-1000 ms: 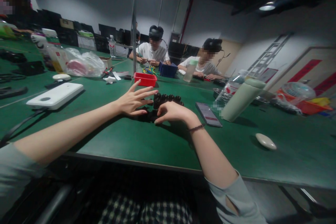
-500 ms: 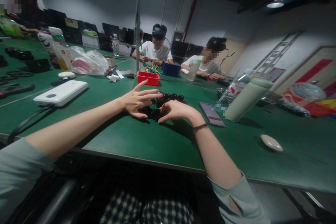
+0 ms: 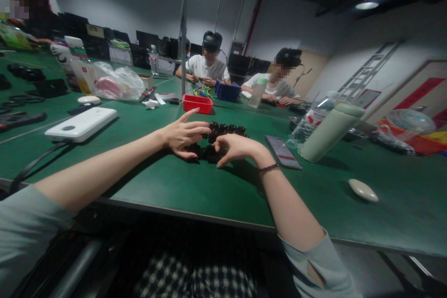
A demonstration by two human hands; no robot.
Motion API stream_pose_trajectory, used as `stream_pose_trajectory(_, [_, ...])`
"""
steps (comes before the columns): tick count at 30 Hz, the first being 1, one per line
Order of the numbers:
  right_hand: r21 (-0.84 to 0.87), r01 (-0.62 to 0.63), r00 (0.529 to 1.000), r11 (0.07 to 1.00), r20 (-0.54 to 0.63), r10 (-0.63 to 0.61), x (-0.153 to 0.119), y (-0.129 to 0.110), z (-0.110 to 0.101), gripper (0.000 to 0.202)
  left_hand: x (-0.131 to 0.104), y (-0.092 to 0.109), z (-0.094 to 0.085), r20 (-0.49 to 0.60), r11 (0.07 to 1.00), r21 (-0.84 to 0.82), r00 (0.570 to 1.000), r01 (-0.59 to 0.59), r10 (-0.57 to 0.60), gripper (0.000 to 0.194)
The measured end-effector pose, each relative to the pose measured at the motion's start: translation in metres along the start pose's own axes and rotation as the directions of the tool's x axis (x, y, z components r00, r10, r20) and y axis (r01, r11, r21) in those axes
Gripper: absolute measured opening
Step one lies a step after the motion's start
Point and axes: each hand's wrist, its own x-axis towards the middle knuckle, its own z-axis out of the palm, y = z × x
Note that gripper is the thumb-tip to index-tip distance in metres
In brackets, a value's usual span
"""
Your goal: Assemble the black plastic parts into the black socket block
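Several small black round parts stand in rows on the green table, in front of me at the middle. My left hand is at their left side, fingers spread over some dark pieces, the thumb low near the table. From the right my right hand curves over the nearer parts, its thumb and fingers apart. Its fingertips are close to the black pieces; whether they touch is hard to tell. Both palms hide part of the group.
Beyond my hands is a red tray, with a blue bin behind. A phone, a green flask and a pale oval object lie right. At left is a white power bank. People sit across the table.
My right hand has shifted slightly right, and its thumb has moved away from the dark pieces. My left hand is almost where it was, with its fingers drawn slightly left.
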Motion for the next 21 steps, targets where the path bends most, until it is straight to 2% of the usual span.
stream_pose_trajectory(4, [0.043,-0.004,0.999,0.999,-0.037,0.006,0.000,0.002,0.002,0.048,0.001,0.001,0.000,-0.034,1.000,-0.011,0.999,0.004,-0.004,0.040])
stream_pose_trajectory(10, [0.190,0.008,0.998,0.982,-0.063,0.004,-0.001,0.003,0.005,0.075,0.002,0.002,-0.002,-0.018,1.000,0.011,1.000,0.019,-0.019,0.042])
stream_pose_trajectory(15, [0.118,0.007,0.998,0.993,-0.063,0.000,-0.003,-0.001,0.008,0.066,0.001,0.003,-0.002,-0.058,0.997,0.070,0.998,-0.023,0.027,0.039])
stream_pose_trajectory(21, [0.137,0.033,0.989,0.990,-0.145,-0.013,-0.009,-0.004,0.018,0.057,0.000,0.008,-0.003,-0.039,0.993,0.120,0.999,-0.016,0.020,0.041])
